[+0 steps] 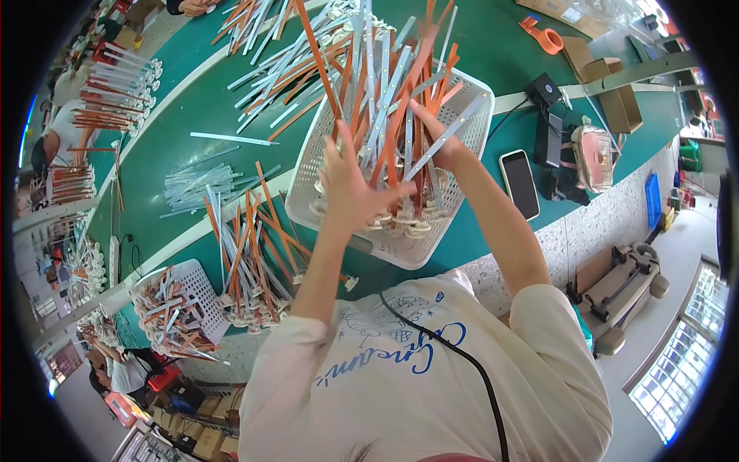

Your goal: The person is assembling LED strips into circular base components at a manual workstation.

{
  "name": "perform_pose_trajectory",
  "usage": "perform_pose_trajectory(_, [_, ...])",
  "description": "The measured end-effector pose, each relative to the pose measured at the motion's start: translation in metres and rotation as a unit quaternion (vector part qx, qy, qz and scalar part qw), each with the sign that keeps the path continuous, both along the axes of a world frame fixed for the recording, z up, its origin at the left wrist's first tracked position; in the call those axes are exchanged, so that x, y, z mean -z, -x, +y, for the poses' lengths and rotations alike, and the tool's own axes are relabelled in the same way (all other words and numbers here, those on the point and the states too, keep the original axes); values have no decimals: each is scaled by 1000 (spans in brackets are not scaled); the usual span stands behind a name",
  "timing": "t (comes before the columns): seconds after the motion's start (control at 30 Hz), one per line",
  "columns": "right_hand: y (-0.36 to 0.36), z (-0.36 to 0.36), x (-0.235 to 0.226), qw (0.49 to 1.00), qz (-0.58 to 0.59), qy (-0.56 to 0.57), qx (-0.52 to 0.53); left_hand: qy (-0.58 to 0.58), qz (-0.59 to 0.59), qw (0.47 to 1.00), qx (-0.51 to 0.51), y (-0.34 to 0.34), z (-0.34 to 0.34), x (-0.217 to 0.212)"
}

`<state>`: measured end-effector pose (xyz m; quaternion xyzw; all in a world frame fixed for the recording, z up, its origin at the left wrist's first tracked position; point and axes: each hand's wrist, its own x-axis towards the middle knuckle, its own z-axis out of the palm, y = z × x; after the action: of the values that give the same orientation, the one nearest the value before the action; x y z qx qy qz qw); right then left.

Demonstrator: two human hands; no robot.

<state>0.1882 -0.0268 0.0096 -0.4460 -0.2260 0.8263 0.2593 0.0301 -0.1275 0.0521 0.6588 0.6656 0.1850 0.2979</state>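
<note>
A white perforated plastic basket (392, 250) stands on the green table in front of me. A bundle of long thin strips, orange and silver with small dots (396, 123), rises from it, their white round end pieces (408, 219) gathered low in the basket. My left hand (348, 185) is at the bundle's left side, fingers spread and thumb stretched across the front of the strips. On the right side, my right hand (443, 142) lies against the bundle with a finger stretched out. A slanting silver strip and the bundle hide part of that hand.
More strips lie beyond the basket, with a loose silver pile (202, 187) at left. Another bundle (250, 269) and a second white basket (202, 296) sit near-left. At right are a phone (520, 185), a black box (543, 91), an orange tape dispenser (543, 36) and a cardboard box (620, 100).
</note>
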Motion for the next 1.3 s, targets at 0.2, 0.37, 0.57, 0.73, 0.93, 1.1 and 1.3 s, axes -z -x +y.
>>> perform_pose_trajectory(0.2, [-2, -3, 3, 999, 29, -15, 8, -16, -48, 969, -242, 10, 35, 41])
perform_pose_trajectory(0.37, [-15, -2, 11, 996, 53, 2, -71, -143, -127, 963, -189, 13, 42, 56])
perform_pose_trajectory(0.57, [0, -6, 4, 994, -73, -48, -59, 27, -125, 971, -202, 28, 59, 37])
perform_pose_trajectory(0.73, [10, -13, -1, 991, -103, -85, -15, 208, -269, 939, -49, 47, 74, 43])
perform_pose_trajectory(0.93, [17, -22, -10, 995, -82, -44, 27, 139, -380, 911, -78, 31, 74, 48])
perform_pose_trajectory(1.1, [24, -22, -62, 990, -72, -112, 55, 61, -415, 904, -82, 25, 79, 12])
perform_pose_trajectory(1.3, [22, -16, -149, 969, -15, -244, 44, -117, -412, 902, -61, 23, 83, -71])
